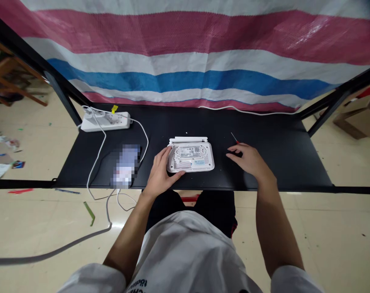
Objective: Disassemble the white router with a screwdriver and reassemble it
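Note:
A white router (191, 157) lies with its labelled, vented underside up on the black table, its antennas folded along the far edge. My left hand (163, 171) grips its left end, fingers along the side and thumb at the near edge. To the right, my right hand (246, 158) hovers over the table with thumb and index finger apart and nothing between them; the other fingers are curled. Just beyond that hand lies a small screwdriver (235, 137) with a thin metal shaft and a red part, its handle partly hidden by the fingers.
A white power strip (105, 121) with plugs and cables stands at the table's back left. Nearer is a blurred-out phone (125, 167) with a white cable. A striped sheet (185, 81) hangs behind the black table (282, 150), between metal frame bars.

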Demonstrator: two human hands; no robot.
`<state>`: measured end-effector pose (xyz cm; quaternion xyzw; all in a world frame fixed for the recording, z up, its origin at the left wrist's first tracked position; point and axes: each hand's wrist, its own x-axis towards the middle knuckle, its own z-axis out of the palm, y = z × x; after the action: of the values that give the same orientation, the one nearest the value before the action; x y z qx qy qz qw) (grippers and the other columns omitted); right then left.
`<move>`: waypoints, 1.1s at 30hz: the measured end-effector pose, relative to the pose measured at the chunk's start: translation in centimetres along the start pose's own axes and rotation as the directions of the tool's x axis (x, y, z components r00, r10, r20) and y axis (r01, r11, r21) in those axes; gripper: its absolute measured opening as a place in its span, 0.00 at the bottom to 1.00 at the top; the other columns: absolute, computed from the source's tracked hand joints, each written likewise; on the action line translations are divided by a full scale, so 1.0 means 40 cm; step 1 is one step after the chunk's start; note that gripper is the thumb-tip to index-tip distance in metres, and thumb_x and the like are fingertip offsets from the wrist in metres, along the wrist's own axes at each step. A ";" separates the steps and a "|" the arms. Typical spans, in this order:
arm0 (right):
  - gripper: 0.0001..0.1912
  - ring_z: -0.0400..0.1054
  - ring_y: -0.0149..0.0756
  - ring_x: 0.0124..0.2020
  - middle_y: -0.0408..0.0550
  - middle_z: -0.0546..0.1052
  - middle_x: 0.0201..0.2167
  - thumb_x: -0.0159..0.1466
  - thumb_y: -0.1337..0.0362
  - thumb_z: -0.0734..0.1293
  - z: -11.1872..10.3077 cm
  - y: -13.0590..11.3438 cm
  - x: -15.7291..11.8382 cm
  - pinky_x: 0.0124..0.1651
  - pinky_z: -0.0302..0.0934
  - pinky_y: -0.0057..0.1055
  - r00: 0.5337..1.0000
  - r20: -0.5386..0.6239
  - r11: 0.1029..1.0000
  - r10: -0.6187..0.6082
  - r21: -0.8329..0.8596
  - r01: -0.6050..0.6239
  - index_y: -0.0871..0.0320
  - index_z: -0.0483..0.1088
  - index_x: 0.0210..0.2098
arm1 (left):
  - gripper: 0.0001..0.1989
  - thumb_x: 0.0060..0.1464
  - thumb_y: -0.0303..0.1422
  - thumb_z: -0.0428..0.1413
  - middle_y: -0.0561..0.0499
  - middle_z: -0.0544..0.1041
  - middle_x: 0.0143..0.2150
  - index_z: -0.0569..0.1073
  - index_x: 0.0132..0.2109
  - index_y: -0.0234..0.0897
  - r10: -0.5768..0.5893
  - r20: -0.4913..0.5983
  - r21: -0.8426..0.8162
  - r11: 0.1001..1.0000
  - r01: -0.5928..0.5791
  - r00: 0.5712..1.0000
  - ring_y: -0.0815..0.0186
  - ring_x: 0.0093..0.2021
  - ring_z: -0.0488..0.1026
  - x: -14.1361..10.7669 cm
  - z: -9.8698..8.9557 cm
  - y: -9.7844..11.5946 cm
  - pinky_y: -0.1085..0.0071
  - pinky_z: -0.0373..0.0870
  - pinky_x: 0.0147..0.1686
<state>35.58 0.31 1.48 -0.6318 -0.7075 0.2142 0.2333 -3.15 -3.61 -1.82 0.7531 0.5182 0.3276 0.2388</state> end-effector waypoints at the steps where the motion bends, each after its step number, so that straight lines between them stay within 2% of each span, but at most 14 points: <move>1: 0.14 0.78 0.44 0.41 0.51 0.84 0.43 0.67 0.52 0.73 0.007 -0.002 -0.004 0.48 0.72 0.43 1.000 0.010 1.000 -0.008 0.008 0.008 0.51 0.84 0.47 | 0.50 0.61 0.50 0.67 0.39 0.60 0.77 0.51 0.80 0.48 0.002 -0.002 0.001 1.000 -0.002 1.000 0.44 0.78 0.58 0.000 0.000 0.000 0.41 0.59 0.76; 7: 0.11 0.77 0.46 0.43 0.50 0.83 0.40 0.70 0.55 0.68 0.045 -0.015 0.006 0.50 0.70 0.45 1.000 -0.016 0.998 -0.008 -0.067 0.007 0.51 0.83 0.41 | 0.46 0.62 0.48 0.67 0.41 0.60 0.78 0.55 0.79 0.48 0.028 -0.006 -0.006 1.000 -0.029 1.000 0.45 0.78 0.58 0.001 0.000 0.001 0.43 0.59 0.76; 11: 0.12 0.76 0.49 0.49 0.51 0.83 0.41 0.72 0.57 0.66 0.049 -0.010 0.015 0.59 0.68 0.50 0.998 -0.004 0.991 -0.061 -0.120 0.060 0.51 0.80 0.39 | 0.46 0.62 0.48 0.67 0.41 0.61 0.78 0.56 0.79 0.49 0.038 -0.010 -0.001 0.999 -0.038 0.999 0.46 0.78 0.59 0.002 -0.002 0.001 0.43 0.59 0.76; 14: 0.11 0.77 0.49 0.47 0.51 0.84 0.42 0.73 0.55 0.65 0.048 -0.032 0.022 0.56 0.69 0.48 0.998 -0.027 0.999 -0.049 -0.025 0.048 0.51 0.78 0.42 | 0.46 0.62 0.48 0.67 0.41 0.61 0.78 0.55 0.79 0.48 0.035 -0.005 0.001 0.999 -0.035 0.999 0.46 0.77 0.59 0.002 -0.002 0.001 0.43 0.59 0.76; 18: 0.10 0.79 0.43 0.42 0.50 0.84 0.42 0.74 0.56 0.64 0.057 -0.099 0.046 0.49 0.70 0.40 0.997 -0.046 0.985 -0.060 0.158 0.067 0.52 0.75 0.46 | 0.46 0.63 0.48 0.67 0.41 0.61 0.78 0.56 0.79 0.48 0.035 -0.007 0.003 0.999 -0.035 0.999 0.46 0.77 0.59 0.002 -0.002 0.002 0.44 0.60 0.76; 24: 0.09 0.78 0.42 0.43 0.49 0.84 0.43 0.74 0.61 0.65 0.080 -0.177 0.076 0.51 0.70 0.40 0.982 -0.010 0.970 -0.187 0.157 0.186 0.53 0.79 0.45 | 0.46 0.63 0.48 0.67 0.42 0.61 0.78 0.55 0.79 0.49 0.045 -0.006 0.005 0.999 -0.044 0.999 0.46 0.77 0.59 0.003 -0.005 0.004 0.45 0.60 0.76; 33: 0.12 0.78 0.44 0.47 0.52 0.82 0.46 0.75 0.65 0.65 0.067 -0.195 0.084 0.55 0.71 0.44 0.961 0.065 0.960 -0.267 0.098 0.261 0.54 0.82 0.45 | 0.45 0.63 0.48 0.67 0.42 0.61 0.78 0.56 0.79 0.51 0.051 -0.018 -0.006 0.999 -0.051 0.999 0.45 0.77 0.59 0.002 0.000 -0.001 0.44 0.61 0.76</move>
<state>27.45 2.78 4.19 -0.5120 -0.7838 0.2367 0.2599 -3.16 -3.52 -1.81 0.7622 0.4998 0.3422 0.2282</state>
